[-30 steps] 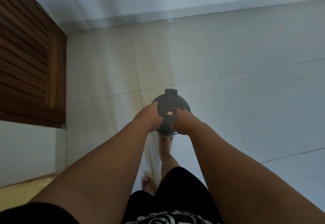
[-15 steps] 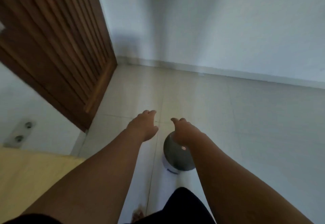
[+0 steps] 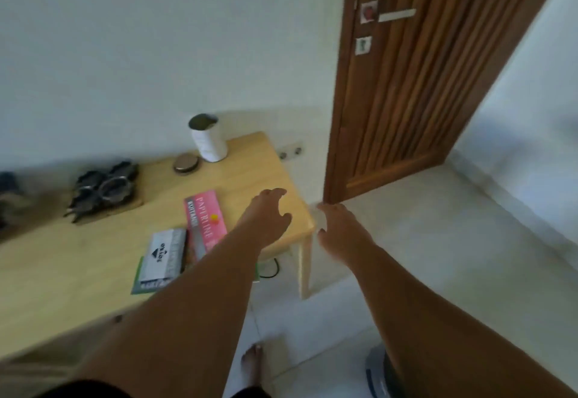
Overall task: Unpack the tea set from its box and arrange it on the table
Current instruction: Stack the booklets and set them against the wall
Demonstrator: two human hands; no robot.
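Observation:
A light wooden table (image 3: pixel 78 272) fills the left of the head view. At its back left, dark cups and metal-rimmed pieces of a tea set (image 3: pixel 103 189) sit on a wooden tray (image 3: pixel 125 208). A white cylinder-shaped tin (image 3: pixel 209 142) stands at the far edge, with a round metal lid (image 3: pixel 186 163) beside it. My left hand (image 3: pixel 266 219) hovers over the table's right corner, empty, fingers spread. My right hand (image 3: pixel 341 232) hangs just past that corner over the floor, also empty with fingers apart.
A pink box (image 3: pixel 205 219) and a white-and-grey box (image 3: pixel 162 257) lie flat mid-table, near my left forearm. A grey round container (image 3: pixel 380 372) stands on the tiled floor at bottom right. A slatted wooden door (image 3: pixel 406 84) stands at the right.
Both hands have let go of the grey round container, which now stands on the floor. My view has swung up and left to the table, and both hands have risen toward its corner.

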